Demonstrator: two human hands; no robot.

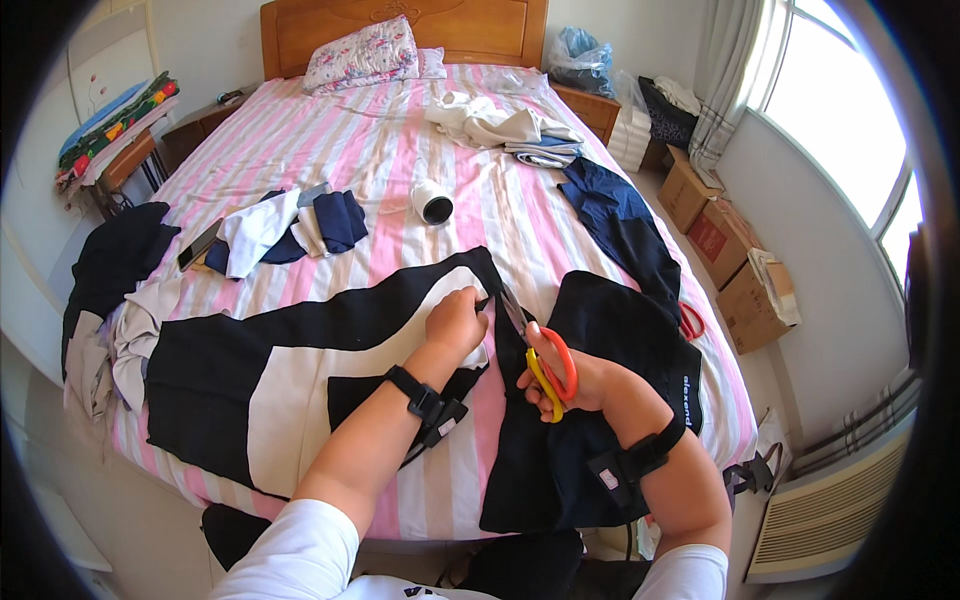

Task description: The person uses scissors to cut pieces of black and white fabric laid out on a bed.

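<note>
My right hand (pixel 570 375) is closed round a pair of scissors (pixel 550 375) with one orange and one yellow handle loop. Their metal blades point away from me, up to the edge of a black piece of fabric (pixel 290 318). My left hand (pixel 456 325) pinches that fabric close to the blades. On the black fabric lies a cream-white piece (pixel 290 395), shaped like a pattern, partly under my left forearm. Beneath my right hand spreads another black garment (pixel 620 330), with lettering along its right edge.
Red-handled scissors (pixel 692 321) lie by the bed's right edge. Folded clothes (pixel 340 220), a phone (pixel 200 245) and a white cylinder (pixel 432 203) rest on the striped bedsheet (pixel 380 165). Navy trousers (pixel 625 215) stretch along the right. Cardboard boxes (pixel 722 240) stand below the window.
</note>
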